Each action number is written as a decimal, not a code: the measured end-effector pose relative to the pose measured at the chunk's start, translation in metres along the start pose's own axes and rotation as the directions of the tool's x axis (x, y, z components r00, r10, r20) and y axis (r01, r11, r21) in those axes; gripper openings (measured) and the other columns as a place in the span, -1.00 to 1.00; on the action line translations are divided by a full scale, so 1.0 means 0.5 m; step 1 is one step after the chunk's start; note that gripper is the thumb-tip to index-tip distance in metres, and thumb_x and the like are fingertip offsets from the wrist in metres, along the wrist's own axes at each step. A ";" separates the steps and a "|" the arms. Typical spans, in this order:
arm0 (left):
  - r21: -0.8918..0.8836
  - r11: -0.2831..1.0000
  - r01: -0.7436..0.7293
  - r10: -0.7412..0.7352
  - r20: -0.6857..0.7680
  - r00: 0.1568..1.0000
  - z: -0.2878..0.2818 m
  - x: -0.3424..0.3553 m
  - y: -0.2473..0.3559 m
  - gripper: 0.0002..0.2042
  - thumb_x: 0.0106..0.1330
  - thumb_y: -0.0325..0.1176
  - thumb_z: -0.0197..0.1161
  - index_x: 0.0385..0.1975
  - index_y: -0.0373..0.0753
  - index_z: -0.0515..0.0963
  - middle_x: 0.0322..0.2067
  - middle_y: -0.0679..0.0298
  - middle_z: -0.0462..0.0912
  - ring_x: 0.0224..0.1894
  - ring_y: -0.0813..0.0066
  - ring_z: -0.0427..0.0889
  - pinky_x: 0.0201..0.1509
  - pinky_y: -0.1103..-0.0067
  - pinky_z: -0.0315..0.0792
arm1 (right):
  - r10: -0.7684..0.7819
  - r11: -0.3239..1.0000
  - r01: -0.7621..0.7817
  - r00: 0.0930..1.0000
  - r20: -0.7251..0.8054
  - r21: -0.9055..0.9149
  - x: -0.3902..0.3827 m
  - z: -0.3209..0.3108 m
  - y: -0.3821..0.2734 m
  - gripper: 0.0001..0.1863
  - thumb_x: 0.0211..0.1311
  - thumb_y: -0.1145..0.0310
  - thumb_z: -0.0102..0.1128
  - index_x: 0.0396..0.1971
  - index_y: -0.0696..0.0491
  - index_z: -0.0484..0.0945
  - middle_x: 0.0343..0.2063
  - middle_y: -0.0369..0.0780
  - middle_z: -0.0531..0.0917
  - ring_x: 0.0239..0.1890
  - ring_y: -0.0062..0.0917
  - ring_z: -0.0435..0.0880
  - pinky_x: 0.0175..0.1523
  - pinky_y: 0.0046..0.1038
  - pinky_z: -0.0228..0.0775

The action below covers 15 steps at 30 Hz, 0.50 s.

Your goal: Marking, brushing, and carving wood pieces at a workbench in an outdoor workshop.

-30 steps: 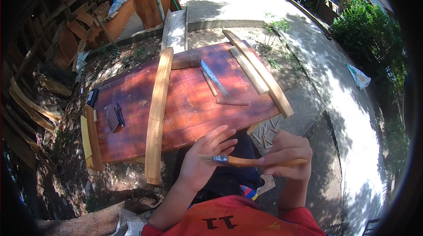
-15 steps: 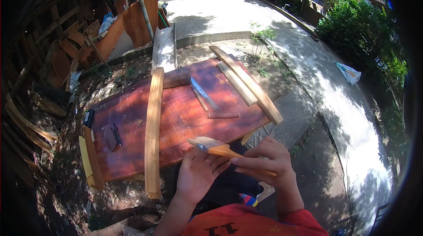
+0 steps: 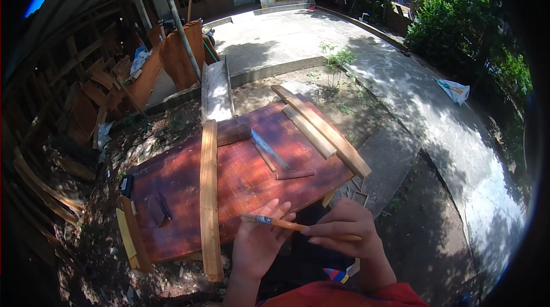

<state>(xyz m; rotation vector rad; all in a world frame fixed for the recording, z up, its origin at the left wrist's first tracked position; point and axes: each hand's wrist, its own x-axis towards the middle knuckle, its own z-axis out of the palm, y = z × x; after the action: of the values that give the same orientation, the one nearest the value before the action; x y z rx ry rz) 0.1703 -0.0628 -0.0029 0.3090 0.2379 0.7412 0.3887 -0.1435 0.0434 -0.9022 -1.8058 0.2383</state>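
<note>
By the table's (image 3: 240,172) near edge, our right hand (image 3: 348,229) pinches the brush (image 3: 293,226) well back from its bristles (image 3: 248,217), apparently to leave them free over our upturned left hand (image 3: 256,245), fingers loosely spread, though we cannot tell whether bristles meet palm.

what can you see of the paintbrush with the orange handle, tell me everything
The slim paintbrush with the orange, wooden-looking handle has a silvery metal band and short, pale brownish bristles. It shows narrow, perhaps edge-on, and lies nearly level in the picture, bristles pointing left. The bare right hand grips the handle, whose end shows beyond the fingers. The bristles sit over the open left palm; whether they touch it, or are wet, I can't tell.
</note>
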 end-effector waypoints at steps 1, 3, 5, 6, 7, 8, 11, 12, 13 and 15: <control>0.104 0.992 -0.073 0.081 -0.070 0.994 0.006 0.000 -0.001 -0.34 0.50 -0.12 0.09 0.49 -0.37 0.17 0.39 -0.02 0.38 0.39 0.12 0.43 0.53 0.18 0.27 | 0.068 0.996 -0.073 0.993 -0.100 -0.052 -0.009 0.006 0.002 -0.70 0.04 0.37 0.61 -0.15 -0.08 0.85 -0.47 -0.37 0.69 -0.42 -0.50 0.60 -0.27 -0.43 0.38; 0.203 0.963 -0.175 0.200 -0.113 0.973 -0.004 0.003 0.001 -0.39 0.54 -0.13 0.06 0.47 -0.37 0.22 0.40 -0.03 0.37 0.40 0.11 0.42 0.54 0.19 0.26 | 0.172 0.984 -0.176 0.950 -0.261 0.009 -0.023 0.017 0.010 -0.80 0.16 0.38 0.55 -0.20 0.02 0.83 -0.46 -0.33 0.71 -0.45 -0.54 0.63 -0.32 -0.46 0.40; 0.323 0.920 -0.222 0.256 -0.064 0.965 0.011 0.011 0.006 -0.40 0.57 -0.12 0.02 0.48 -0.37 0.22 0.41 -0.03 0.36 0.41 0.13 0.41 0.54 0.18 0.25 | 0.421 0.834 -0.272 0.877 -0.234 0.481 -0.040 0.029 0.002 -0.85 0.25 0.39 0.47 -0.21 0.07 0.81 -0.45 -0.31 0.72 -0.46 -0.57 0.64 -0.33 -0.49 0.41; 0.440 0.853 -0.282 0.312 0.004 0.950 0.018 0.015 0.008 -0.41 0.60 -0.11 -0.01 0.48 -0.36 0.22 0.42 -0.03 0.35 0.42 0.15 0.41 0.54 0.18 0.23 | 0.607 0.481 -0.261 0.788 -0.102 0.837 -0.045 0.035 -0.005 -0.87 0.34 0.39 0.40 -0.22 0.12 0.79 -0.44 -0.28 0.73 -0.46 -0.60 0.64 -0.34 -0.52 0.42; 0.463 0.828 -0.317 0.340 0.036 0.940 0.018 0.019 0.007 -0.40 0.64 -0.07 -0.07 0.49 -0.40 0.20 0.44 -0.08 0.32 0.44 0.13 0.38 0.54 0.20 0.23 | 0.613 0.483 -0.287 0.785 -0.086 0.827 -0.032 0.039 -0.011 -0.79 0.45 0.34 0.27 -0.24 0.19 0.75 -0.43 -0.22 0.73 -0.46 -0.61 0.66 -0.37 -0.57 0.44; 0.458 0.831 -0.314 0.340 0.026 0.940 0.026 0.018 0.007 -0.40 0.64 -0.07 -0.07 0.49 -0.40 0.20 0.44 -0.08 0.32 0.44 0.13 0.38 0.54 0.20 0.23 | 0.619 0.478 -0.296 0.781 -0.078 0.827 -0.027 0.046 -0.008 -0.79 0.45 0.34 0.27 -0.24 0.19 0.75 -0.43 -0.22 0.73 -0.46 -0.61 0.66 -0.37 -0.57 0.44; 0.488 0.825 -0.284 0.349 -0.045 0.936 0.041 0.019 0.009 -0.34 0.63 -0.03 -0.05 0.49 -0.46 0.14 0.44 -0.14 0.30 0.47 0.07 0.33 0.55 0.25 0.22 | 0.663 0.715 -0.470 0.691 -0.289 0.518 -0.021 0.054 0.011 -0.77 0.45 0.29 0.28 -0.22 0.17 0.73 -0.39 -0.19 0.74 -0.43 -0.61 0.68 -0.40 -0.57 0.45; 0.484 0.825 -0.293 0.357 -0.045 0.933 0.030 0.030 0.010 -0.34 0.63 -0.03 -0.05 0.49 -0.46 0.14 0.44 -0.14 0.30 0.47 0.07 0.33 0.55 0.25 0.22 | 0.660 0.717 -0.470 0.697 -0.281 0.515 -0.018 0.046 0.021 -0.77 0.45 0.29 0.28 -0.22 0.17 0.73 -0.39 -0.19 0.74 -0.43 -0.61 0.68 -0.40 -0.57 0.45; 0.457 0.849 -0.266 0.315 -0.033 0.949 0.017 0.029 0.011 -0.34 0.63 -0.03 -0.05 0.49 -0.45 0.14 0.45 -0.13 0.29 0.48 0.12 0.32 0.56 0.26 0.20 | 0.648 0.601 -0.336 0.736 -0.196 0.725 -0.023 0.044 0.026 -0.78 0.45 0.29 0.28 -0.24 0.17 0.72 -0.38 -0.20 0.74 -0.43 -0.63 0.67 -0.37 -0.58 0.44; 0.461 0.852 -0.248 0.247 0.063 0.967 0.015 0.014 0.014 -0.33 0.62 -0.02 -0.08 0.50 -0.46 0.12 0.48 -0.12 0.25 0.50 0.21 0.29 0.57 0.26 0.17 | 0.649 0.496 -0.349 0.757 -0.072 0.795 -0.019 0.049 0.029 -0.77 0.45 0.28 0.28 -0.31 0.16 0.67 -0.38 -0.22 0.74 -0.48 -0.66 0.63 -0.36 -0.62 0.42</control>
<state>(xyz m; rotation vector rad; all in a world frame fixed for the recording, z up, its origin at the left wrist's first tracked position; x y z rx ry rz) 0.1730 -0.0545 0.0060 0.8124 0.3807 0.9365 0.3755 -0.1337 0.0183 -0.7694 -0.8632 1.0585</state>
